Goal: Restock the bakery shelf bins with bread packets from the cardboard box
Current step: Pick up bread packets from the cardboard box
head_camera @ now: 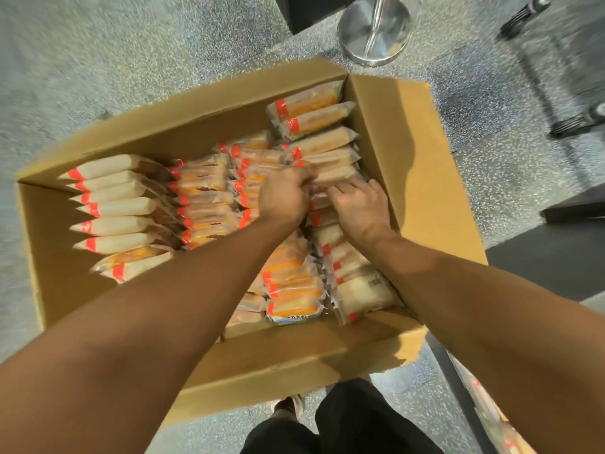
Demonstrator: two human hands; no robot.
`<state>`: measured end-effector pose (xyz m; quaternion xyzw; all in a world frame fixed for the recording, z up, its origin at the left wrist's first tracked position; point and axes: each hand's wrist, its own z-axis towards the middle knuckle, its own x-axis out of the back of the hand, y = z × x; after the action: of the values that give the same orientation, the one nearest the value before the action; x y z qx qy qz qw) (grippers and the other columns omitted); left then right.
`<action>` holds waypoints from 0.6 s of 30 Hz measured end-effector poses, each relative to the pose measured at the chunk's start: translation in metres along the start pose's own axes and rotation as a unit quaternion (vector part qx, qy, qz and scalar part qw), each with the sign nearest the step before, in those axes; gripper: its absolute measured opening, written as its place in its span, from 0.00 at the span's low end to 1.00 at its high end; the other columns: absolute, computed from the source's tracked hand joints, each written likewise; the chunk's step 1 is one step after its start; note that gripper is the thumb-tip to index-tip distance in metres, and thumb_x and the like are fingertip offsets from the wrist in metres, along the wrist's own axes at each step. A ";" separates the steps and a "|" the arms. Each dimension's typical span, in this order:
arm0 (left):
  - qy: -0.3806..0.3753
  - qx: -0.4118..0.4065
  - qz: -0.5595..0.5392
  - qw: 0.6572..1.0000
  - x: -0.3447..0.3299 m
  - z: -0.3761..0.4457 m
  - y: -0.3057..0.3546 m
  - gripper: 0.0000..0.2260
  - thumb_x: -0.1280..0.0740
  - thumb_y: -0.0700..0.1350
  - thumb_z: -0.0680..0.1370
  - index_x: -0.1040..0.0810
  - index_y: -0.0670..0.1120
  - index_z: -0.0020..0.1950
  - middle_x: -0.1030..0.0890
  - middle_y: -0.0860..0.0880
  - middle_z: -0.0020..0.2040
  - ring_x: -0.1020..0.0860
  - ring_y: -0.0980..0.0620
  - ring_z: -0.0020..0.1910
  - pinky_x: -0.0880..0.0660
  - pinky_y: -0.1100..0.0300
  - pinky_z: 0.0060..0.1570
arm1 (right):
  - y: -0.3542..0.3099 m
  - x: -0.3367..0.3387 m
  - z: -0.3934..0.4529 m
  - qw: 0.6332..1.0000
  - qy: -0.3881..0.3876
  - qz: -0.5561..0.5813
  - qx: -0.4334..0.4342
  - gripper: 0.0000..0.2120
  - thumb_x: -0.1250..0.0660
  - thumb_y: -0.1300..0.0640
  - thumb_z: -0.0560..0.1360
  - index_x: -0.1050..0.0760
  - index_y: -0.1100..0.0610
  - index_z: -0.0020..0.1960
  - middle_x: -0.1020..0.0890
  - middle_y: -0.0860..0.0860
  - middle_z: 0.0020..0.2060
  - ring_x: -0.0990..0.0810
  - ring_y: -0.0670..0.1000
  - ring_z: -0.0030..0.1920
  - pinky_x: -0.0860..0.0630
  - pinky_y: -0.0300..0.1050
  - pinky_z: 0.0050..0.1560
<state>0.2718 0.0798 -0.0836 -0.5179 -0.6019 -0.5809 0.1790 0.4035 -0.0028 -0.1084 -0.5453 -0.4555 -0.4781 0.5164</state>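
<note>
dozens of bread packets [203, 194] stand in rows inside the open cardboard box [402, 165] on the speckled floor [98, 60]. left hand [284, 194] fingers clenched around packets mid-box. right hand [361, 204], just beside it at 3 o'clock, fingers curled into the same row. metal stand base [375, 29] at 12 o'clock.

We reach both bare forearms forward and down; our left hand [284, 194] is curled into a fist-like grip, our right hand [361, 204] beside it, fingers bent.
</note>
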 end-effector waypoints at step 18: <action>0.024 -0.159 -0.018 0.987 0.144 -0.136 0.047 0.09 0.37 0.47 0.79 0.18 0.47 0.48 0.16 0.47 0.43 0.20 0.44 0.44 0.29 0.54 0.39 | -0.075 0.170 -0.156 0.992 0.031 0.037 -0.120 0.19 0.36 0.62 0.68 0.21 0.51 0.57 0.16 0.54 0.46 0.20 0.58 0.50 0.29 0.50 0.51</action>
<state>0.2007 0.0091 0.0940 -0.5150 -0.5066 -0.6845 0.0985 0.3428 -0.1543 0.0711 -0.6048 -0.3584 -0.5266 0.4780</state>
